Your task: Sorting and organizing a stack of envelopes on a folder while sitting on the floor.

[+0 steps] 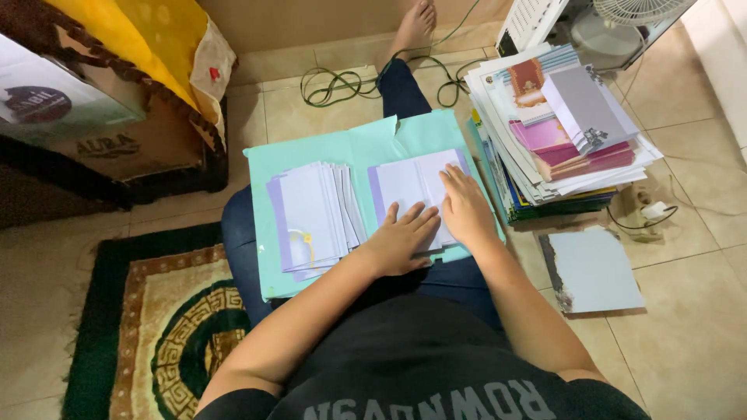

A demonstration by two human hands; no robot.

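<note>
On the tiled floor (685, 342), a mint sheet (311, 155) covers the lap. Both hands — left hand (401, 241), right hand (464, 208) — lie flat, fingers spread, gripping nothing, on the right card pile (412, 183); pressing evenly keeps edges aligned.

light: even indoor, med-bright, warm tint | shadows: soft, short, under card stack (564, 124) & beside box (101, 117) | glare: mild sheen on floor tiles (685, 327) | focus: sharp centre, slight softness at edges | distortion: wide-angle bend at corners | blur: none
</note>
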